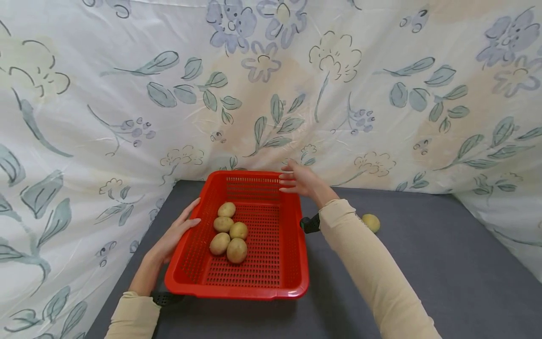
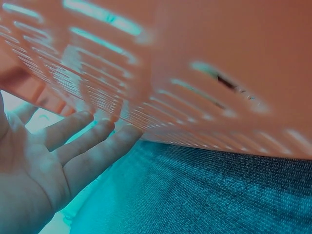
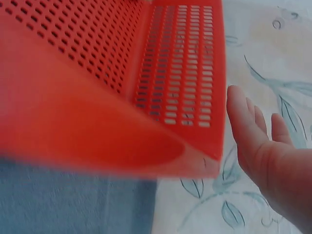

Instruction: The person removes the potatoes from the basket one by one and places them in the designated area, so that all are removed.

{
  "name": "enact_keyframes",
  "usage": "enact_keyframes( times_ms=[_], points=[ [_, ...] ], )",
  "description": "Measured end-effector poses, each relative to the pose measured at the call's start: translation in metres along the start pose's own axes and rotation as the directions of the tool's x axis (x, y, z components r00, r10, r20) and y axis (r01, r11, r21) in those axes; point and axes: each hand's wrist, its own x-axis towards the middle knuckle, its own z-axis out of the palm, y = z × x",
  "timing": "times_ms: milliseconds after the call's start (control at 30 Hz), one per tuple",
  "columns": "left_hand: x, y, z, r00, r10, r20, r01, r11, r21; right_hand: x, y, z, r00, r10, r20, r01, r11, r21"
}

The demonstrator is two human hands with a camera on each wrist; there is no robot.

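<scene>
A red plastic basket [image 1: 237,292] with slotted walls and floor stands in front of me. Several potatoes [image 1: 237,250] lie in its left half. My left hand [image 1: 175,235] is at the basket's left side. In the left wrist view, its fingers [image 2: 100,161] are extended against the outer wall, with the tips at the slots. By the far right corner is my right hand [image 1: 302,181], fingers spread and holding nothing. From the right wrist, a small gap shows between that hand [image 3: 263,146] and the rim [image 3: 219,87].
One more potato [image 1: 370,222] lies outside the basket, on the dark grey table [image 1: 423,263], just beyond my right sleeve. Floral cloth [image 1: 262,94] hangs behind the table and along both sides. The basket's far end is close to that cloth.
</scene>
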Motion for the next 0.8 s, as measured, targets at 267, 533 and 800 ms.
enact_keyframes(
  times_ms=[267, 533, 800],
  points=[
    [0.001, -0.001, -0.001, 1.0, -0.001, 0.001, 0.001, 1.0, -0.003, 0.006, 0.014, 0.019, 1.0, 0.006, 0.024, -0.006, 1.0, -0.007],
    [0.002, -0.002, -0.001, 1.0, -0.001, -0.001, 0.001, 1.0, -0.008, 0.011, 0.022, 0.034, 0.999, 0.036, 0.024, -0.036, 0.999, 0.011],
    [0.002, -0.001, -0.002, 1.0, -0.003, -0.006, 0.003, 1.0, -0.001, 0.014, 0.027, 0.051, 0.998, 0.06, 0.034, -0.059, 0.998, -0.008]
  ],
)
